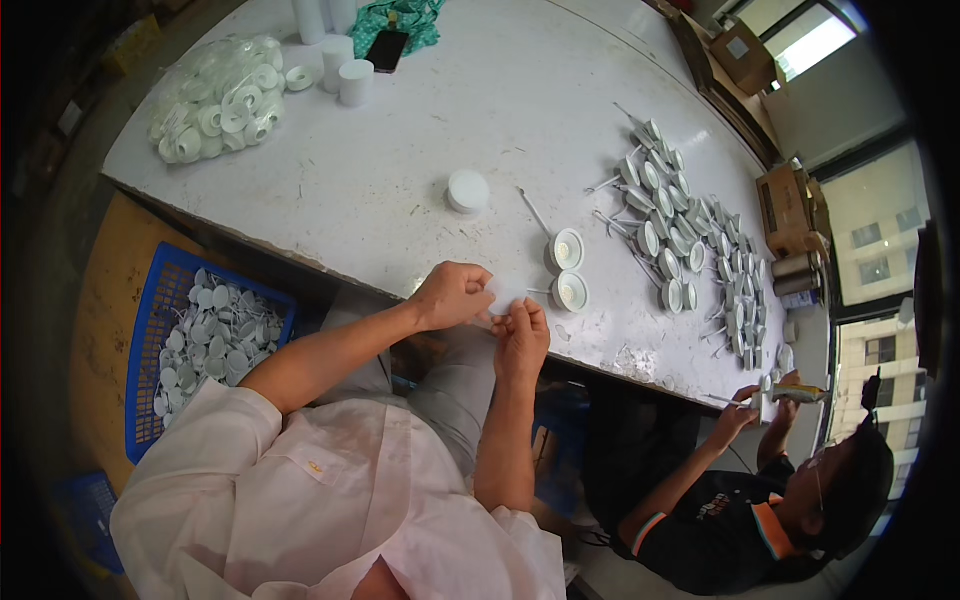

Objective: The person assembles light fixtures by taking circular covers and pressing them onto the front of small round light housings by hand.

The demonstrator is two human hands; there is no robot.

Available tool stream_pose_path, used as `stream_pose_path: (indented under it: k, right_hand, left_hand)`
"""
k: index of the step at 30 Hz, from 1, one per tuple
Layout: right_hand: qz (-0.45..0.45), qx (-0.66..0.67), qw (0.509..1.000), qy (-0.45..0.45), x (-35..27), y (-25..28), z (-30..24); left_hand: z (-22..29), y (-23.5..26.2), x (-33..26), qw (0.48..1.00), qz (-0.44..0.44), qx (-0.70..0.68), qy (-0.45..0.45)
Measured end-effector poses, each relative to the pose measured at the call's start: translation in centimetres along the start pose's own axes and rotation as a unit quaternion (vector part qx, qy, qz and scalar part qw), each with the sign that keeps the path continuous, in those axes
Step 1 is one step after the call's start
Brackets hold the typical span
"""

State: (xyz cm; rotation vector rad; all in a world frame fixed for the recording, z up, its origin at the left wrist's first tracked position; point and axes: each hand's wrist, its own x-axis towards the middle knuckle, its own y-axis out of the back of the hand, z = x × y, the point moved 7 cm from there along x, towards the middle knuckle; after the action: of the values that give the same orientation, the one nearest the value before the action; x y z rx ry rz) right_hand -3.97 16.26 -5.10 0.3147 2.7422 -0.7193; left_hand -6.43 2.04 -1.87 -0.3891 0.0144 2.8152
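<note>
My left hand point(453, 297) and my right hand point(522, 338) meet at the table's near edge. Both pinch a thin, whitish round disc point(507, 291) by its rim, and the fingers partly cover it. Just beyond them stands a short stack of white discs point(468, 189). To the right of the hands lie two white round caps with thin stems, the farther one point(566, 248) and the nearer one point(571, 291), their hollow sides up with something yellowish in the centre.
Many stemmed white caps point(690, 235) spread over the table's right side. At far left lie a clear bag of white rings point(220, 105), white disc stacks point(355, 83) and a phone point(387, 50). A blue basket point(145, 350) holds stemmed discs. A co-worker point(720, 520) sits at right with a tube.
</note>
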Motion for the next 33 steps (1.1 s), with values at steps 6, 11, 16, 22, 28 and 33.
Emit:
stream_pose_path:
  k: [6, 11, 16, 22, 28, 33]
  right_hand:
    - [0.058, -0.114, 0.989, 0.073, -2.2, 3.6, -2.2]
    - [0.049, -0.088, 0.994, 0.039, -2.4, 5.5, -2.7]
    - [0.065, -0.020, 0.998, 0.019, -2.2, 6.8, -2.1]
    - [0.061, 0.071, 0.994, -0.054, -3.0, 8.7, -1.8]
    - [0.034, 0.113, 0.992, -0.040, -3.2, 8.4, -1.8]
    - [0.122, 0.030, 0.992, 0.031, -3.3, 10.9, -2.8]
  left_hand:
    - [3.6, -2.6, -0.6, 0.951, 0.022, 0.214, -0.224]
    - [2.6, -5.5, 0.6, 0.995, -0.048, 0.088, -0.024]
    - [1.9, -6.5, 1.2, 0.994, -0.085, 0.060, 0.037]
    - [4.3, -8.1, -0.6, 0.859, -0.083, 0.369, -0.345]
    - [4.2, -9.7, -1.5, 0.762, -0.077, 0.421, -0.486]
    - [5.1, -8.3, 0.0, 0.821, 0.044, 0.343, -0.454]
